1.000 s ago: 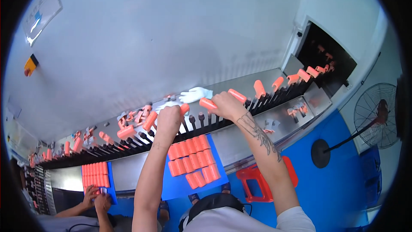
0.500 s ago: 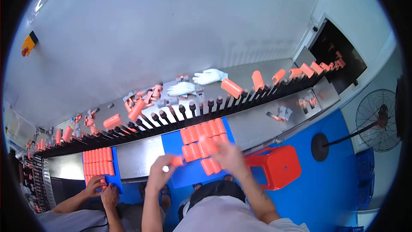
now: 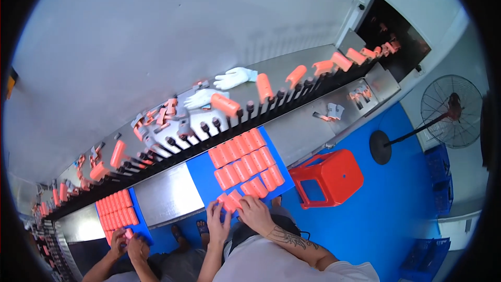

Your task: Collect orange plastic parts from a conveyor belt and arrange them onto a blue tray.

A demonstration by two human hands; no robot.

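At the near edge of a blue mat, my left hand has its fingers closed at an orange curved plastic piece. Right beside it, my right hand grips a similar orange piece, the hands almost touching. Beyond my fingers, several orange shells lie side by side in slanting rows on the mat. My fingers hide the lower ends of the two pieces.
Behind the mat runs a line of black upright holders, some topped with orange shells. White gloves lie past it. A red stool and a fan stand right. A co-worker's hands work at another mat on the left.
Both hands have come down to the mat's near edge with their pieces. More shells now lie in the rows. The view has turned, and the holders' shells have shifted left in it.
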